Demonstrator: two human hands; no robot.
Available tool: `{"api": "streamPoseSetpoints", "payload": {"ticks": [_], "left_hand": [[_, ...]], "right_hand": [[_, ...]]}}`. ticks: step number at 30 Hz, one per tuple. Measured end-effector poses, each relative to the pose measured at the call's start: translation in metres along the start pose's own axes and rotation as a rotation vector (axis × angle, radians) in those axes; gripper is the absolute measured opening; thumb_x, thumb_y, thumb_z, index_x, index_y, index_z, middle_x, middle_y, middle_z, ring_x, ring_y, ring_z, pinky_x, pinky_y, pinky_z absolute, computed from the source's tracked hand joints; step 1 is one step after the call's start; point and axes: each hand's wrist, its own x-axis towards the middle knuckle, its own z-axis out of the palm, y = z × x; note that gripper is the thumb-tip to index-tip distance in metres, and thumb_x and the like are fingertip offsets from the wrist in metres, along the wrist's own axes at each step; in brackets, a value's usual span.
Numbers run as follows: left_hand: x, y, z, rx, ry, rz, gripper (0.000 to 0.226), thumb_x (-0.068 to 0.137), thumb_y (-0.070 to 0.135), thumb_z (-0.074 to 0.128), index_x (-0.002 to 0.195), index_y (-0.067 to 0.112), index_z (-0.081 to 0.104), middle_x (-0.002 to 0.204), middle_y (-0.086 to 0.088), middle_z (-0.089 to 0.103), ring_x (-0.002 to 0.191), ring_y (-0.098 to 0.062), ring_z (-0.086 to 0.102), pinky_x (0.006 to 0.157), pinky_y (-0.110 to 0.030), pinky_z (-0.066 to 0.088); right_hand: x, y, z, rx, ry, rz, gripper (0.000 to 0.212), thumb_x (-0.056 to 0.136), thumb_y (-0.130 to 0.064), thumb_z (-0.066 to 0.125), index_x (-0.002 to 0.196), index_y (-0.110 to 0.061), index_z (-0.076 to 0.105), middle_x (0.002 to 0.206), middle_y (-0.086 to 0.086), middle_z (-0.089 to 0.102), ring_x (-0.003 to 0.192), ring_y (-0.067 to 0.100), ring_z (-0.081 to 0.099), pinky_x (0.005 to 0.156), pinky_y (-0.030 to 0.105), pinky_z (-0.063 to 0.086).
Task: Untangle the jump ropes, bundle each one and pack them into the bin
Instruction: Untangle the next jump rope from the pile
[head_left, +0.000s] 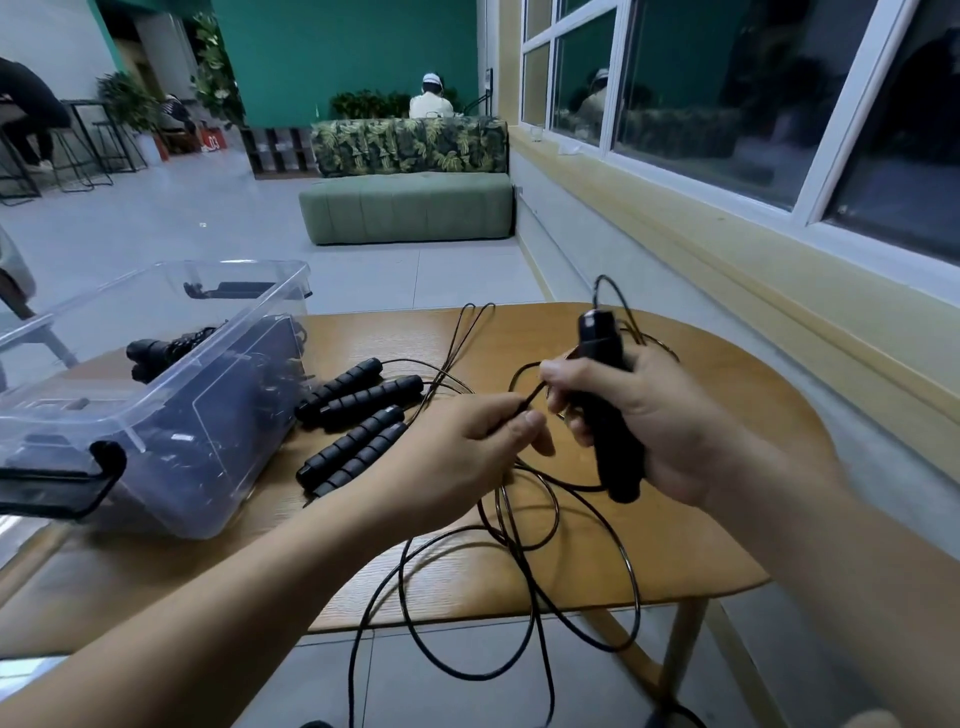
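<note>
1. Because the slack cord (629, 564) hangs in loose loops over the near edge of the table (701, 545) toward the floor and crosses itself several times, a hard tug from here could cinch those crossings into a knot. It could also snag the cord on the table edge.
2. Just above that slack, the left hand (457, 447) pinches one strand of the cord between thumb and fingertips, close beside the other hand.
3. The right hand (660, 421) is clenched round a black handle (605, 395) held nearly upright, with both ends sticking out of the fist. It may be two handles held together; I cannot tell. From the pinch the cord makes a short arc to the right hand's fingers, and the rest drops below both hands.
4. Beyond the left hand, four padded handles (358, 415) lie in pairs on the table. Their thin cords fan out toward the far edge and pass close to the held cord, so winding carelessly could drag them along and tangle the ropes.
5. Farther left, touching those handles, stands the clear bin (171, 374) with dark ropes already inside.
</note>
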Motion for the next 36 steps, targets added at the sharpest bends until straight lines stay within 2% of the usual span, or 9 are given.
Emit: {"api": "streamPoseSetpoints", "payload": {"ticks": [2,5,9,10,18,24,29,32,36], "left_hand": [[-0.001,0.001,0.001,-0.025,-0.007,-0.001,0.03,0.112,0.026,0.052,0.096,0.013,0.074,0.059,0.019,0.054,0.054,0.001,0.047,0.054,-0.012,0.038],[-0.001,-0.001,0.001,-0.022,-0.016,-0.009,0.027,0.111,0.024,0.053,0.097,0.015,0.074,0.064,0.017,0.056,0.056,0.001,0.05,0.056,-0.013,0.042],[-0.001,-0.005,-0.002,-0.006,-0.011,-0.03,0.025,0.108,0.034,0.059,0.093,0.024,0.077,0.077,0.002,0.068,0.074,-0.016,0.069,0.076,-0.049,0.063],[-0.002,-0.006,-0.002,0.008,-0.007,-0.033,0.025,0.108,0.036,0.06,0.093,0.026,0.077,0.08,-0.002,0.071,0.078,-0.019,0.073,0.079,-0.05,0.064],[-0.003,-0.001,-0.004,-0.016,-0.017,-0.03,0.031,0.112,0.036,0.05,0.099,0.022,0.075,0.064,0.005,0.048,0.058,-0.011,0.049,0.057,-0.026,0.045],[-0.003,0.005,-0.002,-0.105,-0.016,-0.035,0.033,0.113,0.033,0.048,0.1,0.015,0.073,0.065,-0.008,0.041,0.059,-0.021,0.039,0.053,-0.026,0.037],[-0.002,0.003,-0.003,-0.052,-0.002,-0.008,0.032,0.113,0.033,0.05,0.098,0.019,0.074,0.062,0.0,0.046,0.057,-0.017,0.044,0.056,-0.03,0.034],[-0.003,0.002,-0.002,-0.034,-0.009,-0.006,0.029,0.112,0.032,0.053,0.097,0.022,0.075,0.062,0.006,0.047,0.057,-0.014,0.047,0.055,-0.026,0.039],[-0.003,0.001,-0.003,0.049,-0.019,-0.008,0.024,0.109,0.036,0.057,0.096,0.027,0.075,0.064,-0.002,0.051,0.059,-0.015,0.05,0.056,-0.028,0.041]], "right_hand": [[-0.002,0.004,0.007,-0.022,-0.037,0.008,0.018,0.096,-0.017,0.077,0.101,-0.002,0.07,0.079,0.011,0.065,0.066,0.019,0.058,0.062,0.03,0.049],[-0.003,0.005,0.01,-0.076,-0.03,-0.023,0.016,0.096,-0.016,0.077,0.097,-0.001,0.07,0.075,0.009,0.063,0.065,0.019,0.057,0.062,0.029,0.049],[0.002,-0.004,0.001,-0.018,0.08,-0.058,0.02,0.093,-0.016,0.081,0.102,-0.003,0.068,0.074,0.007,0.065,0.062,0.016,0.058,0.059,0.025,0.051],[0.004,-0.008,-0.004,0.036,0.132,-0.065,0.022,0.091,-0.016,0.082,0.102,-0.005,0.067,0.074,0.005,0.065,0.061,0.016,0.057,0.058,0.025,0.051],[0.011,-0.017,-0.031,0.295,0.314,-0.128,0.021,0.093,-0.017,0.081,0.103,-0.012,0.063,0.072,0.0,0.063,0.056,0.012,0.055,0.056,0.025,0.049],[0.003,-0.011,-0.016,0.135,0.166,-0.077,0.02,0.09,-0.021,0.082,0.099,-0.009,0.068,0.078,0.005,0.066,0.062,0.016,0.057,0.058,0.026,0.051],[-0.004,-0.001,0.006,-0.083,0.037,-0.099,0.021,0.094,-0.016,0.078,0.104,0.001,0.071,0.08,0.009,0.07,0.065,0.021,0.059,0.062,0.03,0.051],[-0.004,-0.002,0.007,-0.088,0.041,-0.116,0.017,0.094,-0.014,0.079,0.101,-0.001,0.07,0.077,0.009,0.068,0.063,0.02,0.059,0.06,0.029,0.051],[0.003,-0.013,-0.008,0.045,0.161,-0.147,0.016,0.091,-0.014,0.082,0.096,-0.006,0.069,0.076,0.007,0.066,0.063,0.018,0.057,0.059,0.026,0.051]]}}
